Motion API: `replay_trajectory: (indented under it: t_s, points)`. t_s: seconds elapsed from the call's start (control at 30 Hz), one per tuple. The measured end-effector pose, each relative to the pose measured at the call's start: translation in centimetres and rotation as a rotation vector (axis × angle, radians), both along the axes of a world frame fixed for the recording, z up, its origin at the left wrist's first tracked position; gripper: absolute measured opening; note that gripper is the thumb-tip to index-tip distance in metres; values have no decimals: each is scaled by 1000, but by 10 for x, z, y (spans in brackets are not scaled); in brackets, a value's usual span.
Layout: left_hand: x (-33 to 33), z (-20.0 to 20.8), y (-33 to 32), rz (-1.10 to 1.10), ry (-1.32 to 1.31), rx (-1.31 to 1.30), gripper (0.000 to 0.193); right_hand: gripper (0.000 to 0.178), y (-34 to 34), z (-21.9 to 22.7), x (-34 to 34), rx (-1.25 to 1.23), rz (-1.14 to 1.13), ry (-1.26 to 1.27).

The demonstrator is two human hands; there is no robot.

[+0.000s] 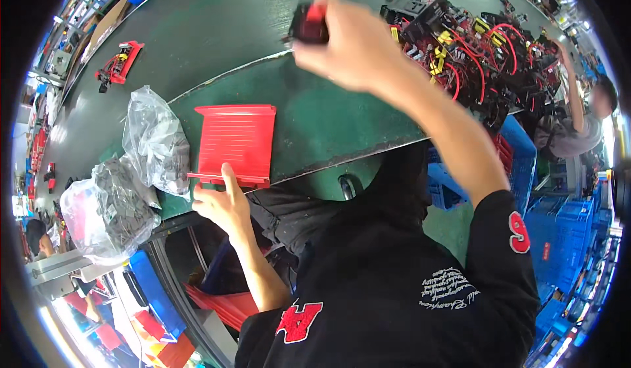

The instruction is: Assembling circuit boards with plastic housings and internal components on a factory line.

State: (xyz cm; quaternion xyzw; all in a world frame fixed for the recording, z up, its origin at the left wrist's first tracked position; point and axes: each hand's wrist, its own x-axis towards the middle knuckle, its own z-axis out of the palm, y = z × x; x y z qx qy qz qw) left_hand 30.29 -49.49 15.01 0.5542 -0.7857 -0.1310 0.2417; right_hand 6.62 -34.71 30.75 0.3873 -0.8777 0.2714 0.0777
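Note:
A ridged red housing panel (238, 141) lies flat at the table's near edge, its sides bent into lips. My left hand (223, 205) grips its near lip, the thumb on top and the other fingers lower down. Farther away and to the right, my right hand (345, 42) is raised over the table, closed round a black part with some red on it (309, 24). Motion blurs that part, and its exact kind cannot be made out.
Bulging clear plastic bags (158, 147) of dark small parts sit left of the panel. A large heap of black assemblies with red wires (460, 46) fills the right side. A red panel with parts (123, 62) lies far left. Blue crates (555, 243) stand at right; a person works beyond the heap.

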Motion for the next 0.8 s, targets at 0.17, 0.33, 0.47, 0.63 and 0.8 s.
replay_trajectory:
  t_s: [0.17, 0.33, 0.47, 0.63, 0.8]
  points:
    - [-17, 30, -3, -412, 419, -117, 33, 23, -3, 101, -44, -123, 244, -363]
    - [-91, 37, -4, -585, 908, 211, 73, 25, 0, 135, -24, -452, 305, -437]
    - [-110, 69, -19, -974, 1062, 525, 78, 27, 24, 160, -11, -319, 387, -600]
    - [-78, 59, -5, -1013, 1122, 1197, 48, 23, 62, 126, -14, -393, 380, -535]
    - [-17, 68, 29, -522, 878, 1596, 36, 25, 123, 31, 29, -532, 182, -757]
